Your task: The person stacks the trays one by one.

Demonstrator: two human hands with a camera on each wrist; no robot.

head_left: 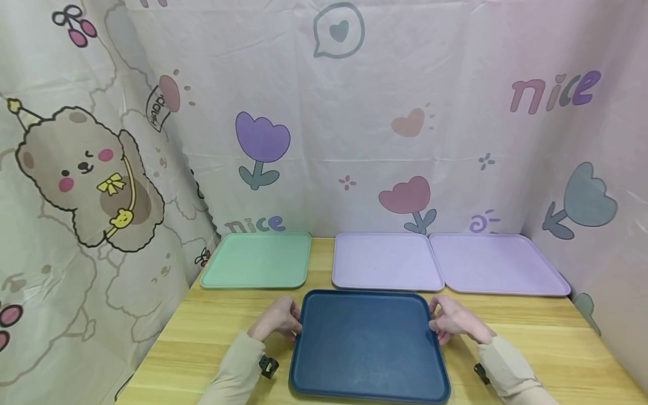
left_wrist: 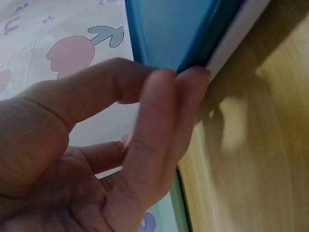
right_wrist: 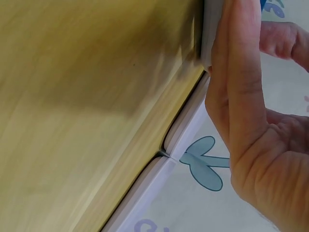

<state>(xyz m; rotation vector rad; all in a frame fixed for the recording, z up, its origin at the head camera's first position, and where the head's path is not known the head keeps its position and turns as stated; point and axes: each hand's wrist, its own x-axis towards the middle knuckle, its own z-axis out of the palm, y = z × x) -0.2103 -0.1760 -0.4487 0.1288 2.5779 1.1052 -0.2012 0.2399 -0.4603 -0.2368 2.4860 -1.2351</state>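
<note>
A dark blue rectangular tray (head_left: 372, 349) lies at the near middle of the wooden table, between both hands. On its left edge, my left hand (head_left: 278, 319) pinches the rim between thumb and fingertips. My right hand (head_left: 454, 318) grips the opposite edge, opposite the left one. Up close in the left wrist view, the tray's blue side (left_wrist: 171, 29) meets the fingertips, and a pale band (left_wrist: 239, 41) runs beneath the rim. In the right wrist view, the right hand (right_wrist: 241, 96) covers much of the tray, with its straight fingers along the pale side.
Along the back of the table (head_left: 177, 332) lie a green tray (head_left: 260, 259) at left and two lilac trays, one in the middle (head_left: 387, 261) and one at right (head_left: 498, 263), edges nearly meeting. A printed curtain (head_left: 349, 140) hangs behind and at both sides.
</note>
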